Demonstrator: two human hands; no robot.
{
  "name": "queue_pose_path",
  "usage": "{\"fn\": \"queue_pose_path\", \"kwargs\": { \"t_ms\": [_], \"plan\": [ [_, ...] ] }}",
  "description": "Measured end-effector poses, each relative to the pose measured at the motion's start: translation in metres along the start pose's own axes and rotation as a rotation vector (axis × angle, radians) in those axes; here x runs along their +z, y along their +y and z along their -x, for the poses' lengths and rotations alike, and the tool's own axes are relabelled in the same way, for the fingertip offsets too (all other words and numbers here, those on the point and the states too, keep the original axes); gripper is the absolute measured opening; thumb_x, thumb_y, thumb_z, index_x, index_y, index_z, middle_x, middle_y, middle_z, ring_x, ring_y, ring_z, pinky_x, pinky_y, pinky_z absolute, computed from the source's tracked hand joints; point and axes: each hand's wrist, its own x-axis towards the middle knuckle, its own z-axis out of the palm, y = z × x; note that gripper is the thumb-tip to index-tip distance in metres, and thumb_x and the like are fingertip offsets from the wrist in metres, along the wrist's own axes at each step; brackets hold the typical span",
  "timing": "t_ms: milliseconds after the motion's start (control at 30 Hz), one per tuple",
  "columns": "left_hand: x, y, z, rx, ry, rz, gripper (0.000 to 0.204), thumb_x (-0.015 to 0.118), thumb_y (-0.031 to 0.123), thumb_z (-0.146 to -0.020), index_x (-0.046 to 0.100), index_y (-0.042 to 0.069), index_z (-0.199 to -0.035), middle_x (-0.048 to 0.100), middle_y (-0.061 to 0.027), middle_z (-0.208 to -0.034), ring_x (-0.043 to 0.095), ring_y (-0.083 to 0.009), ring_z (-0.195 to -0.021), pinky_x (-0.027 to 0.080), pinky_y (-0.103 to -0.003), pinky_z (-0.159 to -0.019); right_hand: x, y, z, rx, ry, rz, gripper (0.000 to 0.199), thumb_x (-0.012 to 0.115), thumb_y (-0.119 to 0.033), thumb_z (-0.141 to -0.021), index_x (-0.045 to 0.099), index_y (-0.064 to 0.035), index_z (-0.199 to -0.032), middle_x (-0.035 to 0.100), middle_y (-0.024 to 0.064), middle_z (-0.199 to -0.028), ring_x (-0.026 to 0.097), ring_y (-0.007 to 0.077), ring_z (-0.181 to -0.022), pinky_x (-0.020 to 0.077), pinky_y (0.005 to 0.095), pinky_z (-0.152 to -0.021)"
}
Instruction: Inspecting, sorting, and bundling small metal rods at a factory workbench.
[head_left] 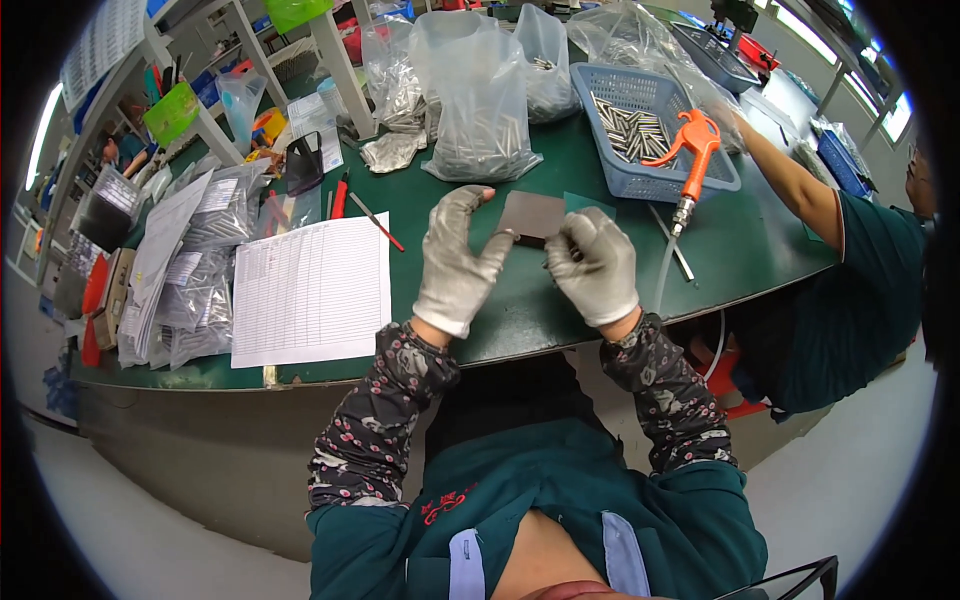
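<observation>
Both my hands wear whitish gloves with bare fingertips showing. My left hand (455, 262) is held over the green table, thumb and fingers apart, with nothing visible between them. Its thumb is near the left edge of a flat brown-grey square block (531, 214). On the block's right side my right hand (594, 262) is closed, its fingers curled together. Something small and dark seems to show at its fingertips, too little to name. A teal sheet (590, 205) lies behind that hand, partly hidden by it.
A blue basket (665, 188) of metal pins (630, 132) holds an orange air gun (697, 150) across its rim. Plastic bags of pins (480, 140) stand behind. Left lie a printed sheet (312, 290), a red pen (376, 222) and bagged parts (205, 300). A co-worker's arm (790, 180) reaches in from the right.
</observation>
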Motion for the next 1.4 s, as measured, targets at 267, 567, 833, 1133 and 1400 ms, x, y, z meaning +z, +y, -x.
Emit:
{"fn": "queue_pose_path", "kwargs": {
  "t_ms": [267,567,833,1133,1400],
  "plan": [
    [0.018,-0.012,-0.044,-0.009,-0.684,-0.552,0.078,0.075,0.025,-0.067,0.042,0.009,-0.136,0.050,-0.0108,-0.129,0.052,-0.0316,-0.112,0.043,-0.039,-0.098,0.002,-0.009,0.020,-0.137,-0.324,0.332,0.012,0.065,-0.017,-0.072,0.057,-0.0086,-0.077,0.057,0.0075,-0.080,0.061,0.0249,-0.077,0.0516,0.0381,-0.057],
    [0.007,-0.019,-0.030,-0.015,-0.805,-0.522,0.090,0.081,0.037,-0.054,0.046,0.007,-0.131,0.052,-0.0141,-0.122,0.050,-0.0361,-0.111,0.043,-0.044,-0.096,-0.002,-0.003,-0.005,0.199,-0.056,-0.374,0.009,0.062,0.003,-0.071,0.054,-0.0021,-0.072,0.049,0.0077,-0.066,0.055,0.0176,-0.055,0.0443,0.0294,-0.049],
    [0.005,-0.043,-0.015,-0.035,-0.611,-0.316,0.075,0.080,0.037,-0.052,0.055,0.008,-0.116,0.055,-0.0156,-0.115,0.052,-0.0365,-0.108,0.046,-0.046,-0.091,0.039,0.000,-0.027,-0.253,-0.279,0.121,0.009,0.064,-0.013,-0.072,0.058,-0.0082,-0.074,0.057,0.0071,-0.076,0.059,0.0274,-0.068,0.0491,0.0379,-0.057],
    [0.001,-0.037,-0.024,-0.155,-0.748,-0.284,0.067,0.080,0.034,-0.050,0.058,0.009,-0.108,0.057,-0.0140,-0.108,0.056,-0.0350,-0.103,0.049,-0.043,-0.088,0.046,0.004,-0.031,-0.354,-0.373,0.156,0.007,0.063,-0.013,-0.070,0.060,-0.0094,-0.075,0.058,0.0060,-0.074,0.059,0.0262,-0.068,0.0489,0.0363,-0.056],
    [0.009,-0.039,-0.025,-0.114,-0.684,-0.286,0.064,0.080,0.034,-0.051,0.057,0.005,-0.104,0.058,-0.0154,-0.105,0.057,-0.0368,-0.100,0.048,-0.044,-0.086,0.047,0.011,-0.037,-0.419,-0.358,0.134,0.009,0.065,-0.013,-0.068,0.059,-0.0097,-0.074,0.058,0.0055,-0.072,0.059,0.0250,-0.066,0.0485,0.0362,-0.055]
  ]
}}
